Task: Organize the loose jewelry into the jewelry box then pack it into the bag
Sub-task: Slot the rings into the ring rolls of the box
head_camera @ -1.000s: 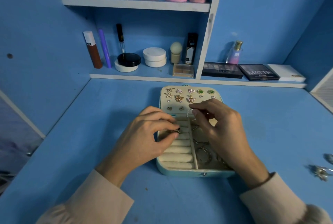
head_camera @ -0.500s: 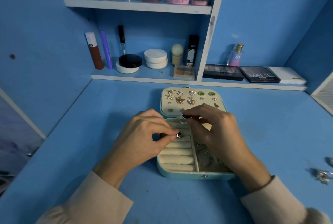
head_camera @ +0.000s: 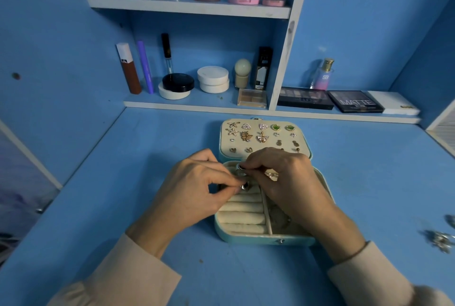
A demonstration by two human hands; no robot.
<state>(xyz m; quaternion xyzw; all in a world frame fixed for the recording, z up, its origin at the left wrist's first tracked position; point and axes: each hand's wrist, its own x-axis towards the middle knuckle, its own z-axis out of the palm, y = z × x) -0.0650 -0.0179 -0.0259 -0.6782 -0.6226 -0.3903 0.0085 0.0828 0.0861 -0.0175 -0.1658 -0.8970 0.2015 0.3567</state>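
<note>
Jewelry box [head_camera: 258, 239], pale teal and lying open on a blue desk [head_camera: 147, 158], directly beneath both hands, front wall toward the wrists.

Beyond the fingertips, a white-edged shelf unit [head_camera: 197, 106] lined with cosmetics: tubes and round jars past the left hand, two dark eyeshadow palettes [head_camera: 305, 101] and a small perfume bottle [head_camera: 323, 75] past the right.

Cream sleeves on both forearms, a thin dark band at the right wrist.

Left hand [head_camera: 192, 195], fingers curled, over the near-left part of the box. Right hand [head_camera: 288, 182], likewise curled, across the box's right side, knuckles toward the shelves.

Opened lid [head_camera: 268, 151] flat just beyond the knuckles, its cream panel studded with rows of earrings: starfish, triangles, green stones, gold butterflies.

Below the left fingertips, a stack of cream ring rolls [head_camera: 242, 218]; under the right palm, a compartment [head_camera: 280, 219] of tangled metal pieces, too blurred to name.

Well off to the outside of the right wrist, a small blurred heap of loose jewelry [head_camera: 439, 239] on the desk.

Smallest of all, two rings where the fingertips meet: dark-stoned ring [head_camera: 245, 185] pinched between left thumb and forefinger just above the far rolls; silvery ring [head_camera: 240, 167] pinched in the right fingertips just beyond it. Contact between the two rings impossible to tell.
</note>
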